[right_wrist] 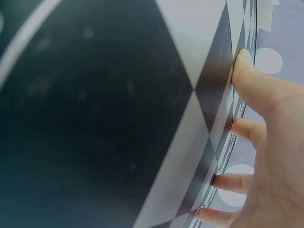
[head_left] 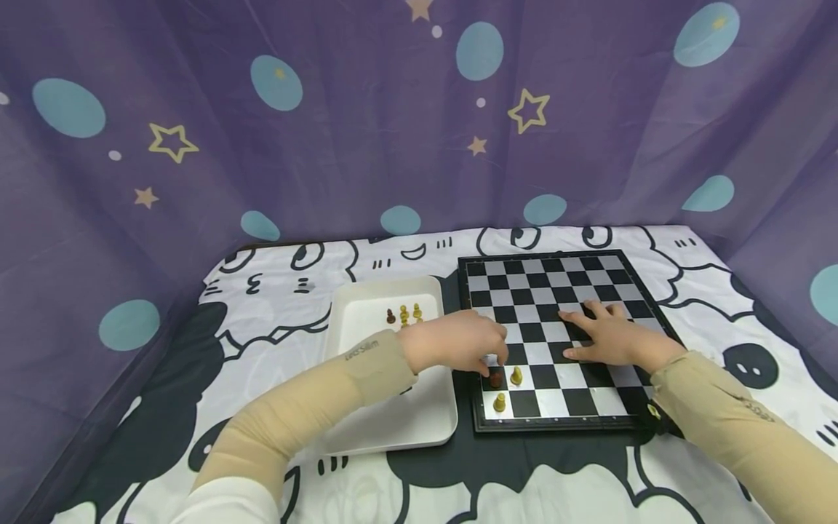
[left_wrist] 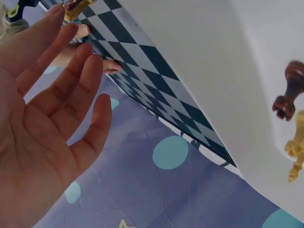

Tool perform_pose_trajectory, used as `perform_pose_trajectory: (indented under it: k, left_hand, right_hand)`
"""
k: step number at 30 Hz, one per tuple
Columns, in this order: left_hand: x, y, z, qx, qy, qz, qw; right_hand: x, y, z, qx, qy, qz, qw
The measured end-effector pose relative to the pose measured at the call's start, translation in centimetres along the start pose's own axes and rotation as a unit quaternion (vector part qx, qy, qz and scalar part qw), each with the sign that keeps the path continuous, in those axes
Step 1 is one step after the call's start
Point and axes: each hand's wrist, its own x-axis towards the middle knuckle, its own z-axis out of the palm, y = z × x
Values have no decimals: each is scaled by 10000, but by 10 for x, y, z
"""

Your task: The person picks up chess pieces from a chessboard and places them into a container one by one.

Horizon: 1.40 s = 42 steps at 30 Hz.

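My left hand reaches over the board's left edge. Its thumb and forefinger are at a reddish-brown chess piece; the thumb tip is close to it, and whether they touch is hard to tell. In the left wrist view, the hand's fingers are loosely bent and apart. Two yellow chess pieces stand nearby, one yellow piece to the right and another yellow piece in the near-left corner. Fingers spread, my right hand rests on the chessboard, with fingertips touching its squares.
A white tray stands left of the chessboard. Inside it are a dark brown rook and several yellow chess pieces; my left forearm hides part of it. A patterned cloth covers the table, and a purple curtain hangs behind.
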Motion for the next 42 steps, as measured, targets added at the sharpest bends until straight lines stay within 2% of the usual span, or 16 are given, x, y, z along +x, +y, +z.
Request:
perform_pose_trajectory:
  k: [21, 42]
  left_hand:
    - [9, 5, 7, 55, -45, 173, 9998]
    - [12, 4, 12, 128, -103, 118, 9998]
  right_hand:
    - [-1, -1, -1, 25, -11, 37, 10000]
    - [-1, -2, -1, 54, 12, 49, 10000]
